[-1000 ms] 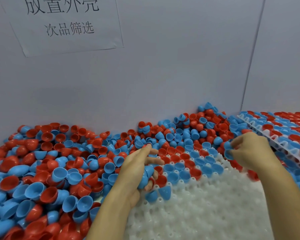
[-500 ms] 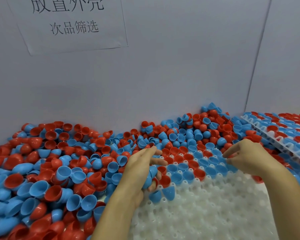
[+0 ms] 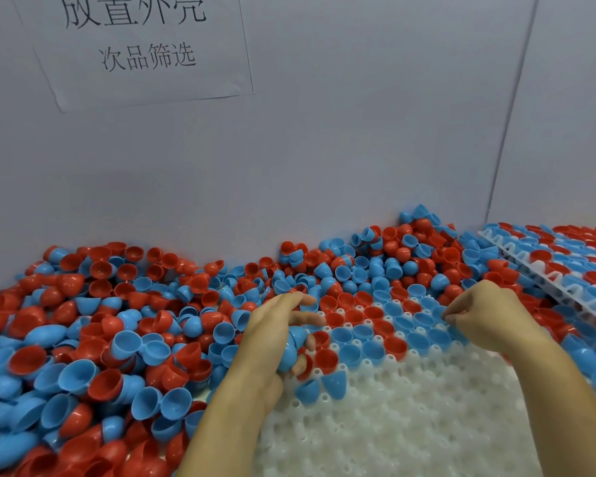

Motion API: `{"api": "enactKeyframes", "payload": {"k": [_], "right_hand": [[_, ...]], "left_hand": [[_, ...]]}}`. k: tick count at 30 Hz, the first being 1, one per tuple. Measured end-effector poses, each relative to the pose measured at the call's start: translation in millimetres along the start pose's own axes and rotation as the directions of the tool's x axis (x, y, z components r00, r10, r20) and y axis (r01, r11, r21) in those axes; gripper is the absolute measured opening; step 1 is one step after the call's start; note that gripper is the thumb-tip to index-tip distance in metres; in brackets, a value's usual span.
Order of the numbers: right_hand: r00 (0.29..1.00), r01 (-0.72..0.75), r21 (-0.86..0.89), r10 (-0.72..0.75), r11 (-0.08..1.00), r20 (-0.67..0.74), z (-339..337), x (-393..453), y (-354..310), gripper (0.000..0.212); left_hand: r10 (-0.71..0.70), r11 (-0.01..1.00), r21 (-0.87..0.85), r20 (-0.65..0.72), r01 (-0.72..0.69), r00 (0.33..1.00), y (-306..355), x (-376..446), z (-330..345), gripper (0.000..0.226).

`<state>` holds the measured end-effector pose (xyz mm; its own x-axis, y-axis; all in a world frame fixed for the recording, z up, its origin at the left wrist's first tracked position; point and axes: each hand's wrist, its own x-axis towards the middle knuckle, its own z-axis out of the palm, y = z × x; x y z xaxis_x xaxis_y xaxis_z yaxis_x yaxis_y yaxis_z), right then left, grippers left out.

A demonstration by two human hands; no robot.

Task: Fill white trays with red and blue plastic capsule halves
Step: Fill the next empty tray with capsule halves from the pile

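A pale grey wall (image 3: 324, 149) fills the upper half of the frame, with a seam down the upper right and a printed paper sign (image 3: 141, 46) taped at upper left. Below it the worktop is buried: a loose heap of red and blue capsule halves (image 3: 93, 339) spreads across the whole lower left and along the foot of the wall.

The white tray (image 3: 410, 425) being filled lies at lower centre and right. Only its far rows hold seated halves; the near rows are bare sockets, so most of the work looks to be ahead. A second, filled tray (image 3: 565, 270) sits tilted at the right edge.

The halves look like thin, smooth moulded shells: light, stiff and probably slippery, prone to nest or roll off. The rim seems the best place to pinch one, open side up.

The left hand (image 3: 276, 335), centre frame, has its lower fingers curled round a cluster of blue halves (image 3: 291, 349), index and middle finger stretched out over the tray's edge. The right hand (image 3: 486, 318), right of centre, has fingers bunched tight over the filled rows; whether they pinch a half I cannot tell.
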<state>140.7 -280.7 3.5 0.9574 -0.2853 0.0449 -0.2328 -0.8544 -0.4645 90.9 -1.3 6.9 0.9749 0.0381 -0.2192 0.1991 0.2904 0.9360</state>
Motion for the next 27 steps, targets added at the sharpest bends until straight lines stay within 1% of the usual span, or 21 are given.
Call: {"api": "enactKeyframes", "payload": {"k": [3, 5, 6, 8, 9, 10, 11, 13, 14, 15, 16, 17, 18, 19, 21, 23, 25, 27], "right_hand": [[1.0, 0.001, -0.018, 0.0, 1.0, 0.03, 0, -2, -1, 0.015], [1.0, 0.026, -0.008, -0.026, 1.0, 0.0, -5, -3, -4, 0.016], [0.998, 0.051, 0.003, -0.051, 0.999, -0.034, -9, -4, -9, 0.017], [0.984, 0.16, 0.071, -0.153, 0.985, -0.092, -17, -11, -26, 0.018], [0.969, 0.243, 0.129, -0.234, 0.961, -0.083, -20, -18, -40, 0.017], [0.944, 0.329, 0.202, -0.328, 0.922, -0.041, -21, -27, -56, 0.016], [0.905, 0.4, 0.286, -0.425, 0.871, 0.027, -21, -39, -75, 0.014], [0.793, 0.468, 0.436, -0.583, 0.769, 0.178, -10, -62, -110, 0.019], [0.743, 0.493, 0.465, -0.634, 0.735, 0.215, 1, -70, -124, 0.024], [0.72, 0.525, 0.46, -0.662, 0.716, 0.209, 14, -77, -135, 0.028], [0.723, 0.558, 0.437, -0.671, 0.706, 0.161, 26, -83, -143, 0.028], [0.742, 0.575, 0.426, -0.665, 0.698, 0.087, 35, -85, -149, 0.024], [0.762, 0.575, 0.433, -0.647, 0.694, 0.026, 41, -85, -150, 0.019], [0.778, 0.564, 0.446, -0.628, 0.695, -0.004, 45, -84, -150, 0.015], [0.803, 0.534, 0.463, -0.596, 0.707, -0.016, 46, -79, -147, 0.01], [0.826, 0.491, 0.536, -0.562, 0.686, -0.038, 44, -74, -143, 0.007], [0.85, 0.452, 0.598, -0.523, 0.661, -0.064, 43, -71, -140, 0.007], [0.863, 0.426, 0.627, -0.501, 0.652, -0.065, 43, -69, -138, 0.008]], "left_hand": [[0.016, 0.992, -0.126, 0.005, -0.015, 1.0, 2, -1, -2, 0.019], [0.035, 0.975, -0.221, 0.007, -0.032, 0.999, 4, -2, -3, 0.02], [0.043, 0.963, -0.267, 0.009, -0.039, 0.999, 5, -3, -4, 0.023], [0.053, 0.932, -0.359, -0.015, -0.055, 0.998, 6, -5, -4, 0.034], [0.055, 0.916, -0.395, -0.039, -0.066, 0.998, 6, -5, -4, 0.035], [0.056, 0.907, -0.414, -0.066, -0.078, 0.996, 6, -5, -4, 0.033], [0.056, 0.903, -0.42, -0.093, -0.09, 0.994, 6, -4, -3, 0.03], [0.053, 0.904, -0.415, -0.124, -0.1, 0.991, 7, -5, -2, 0.026], [0.052, 0.902, -0.42, -0.123, -0.099, 0.991, 7, -5, -2, 0.025], [0.052, 0.898, -0.428, -0.116, -0.098, 0.992, 7, -6, -1, 0.024], [0.058, 0.894, -0.437, -0.106, -0.099, 0.993, 8, -7, -1, 0.024], [0.068, 0.887, -0.451, -0.093, -0.103, 0.993, 8, -7, -1, 0.023], [0.081, 0.878, -0.466, -0.084, -0.111, 0.993, 8, -7, -1, 0.022], [0.093, 0.87, -0.477, -0.089, -0.124, 0.992, 8, -6, -1, 0.021], [0.112, 0.878, -0.453, -0.117, -0.153, 0.987, 7, -4, 0, 0.019], [0.129, 0.905, -0.388, -0.137, -0.173, 0.982, 4, -1, -1, 0.019], [0.148, 0.939, -0.298, -0.105, -0.174, 0.983, 2, 1, -2, 0.023], [0.142, 0.96, -0.239, -0.034, -0.146, 0.989, 1, 0, -1, 0.027]]}}
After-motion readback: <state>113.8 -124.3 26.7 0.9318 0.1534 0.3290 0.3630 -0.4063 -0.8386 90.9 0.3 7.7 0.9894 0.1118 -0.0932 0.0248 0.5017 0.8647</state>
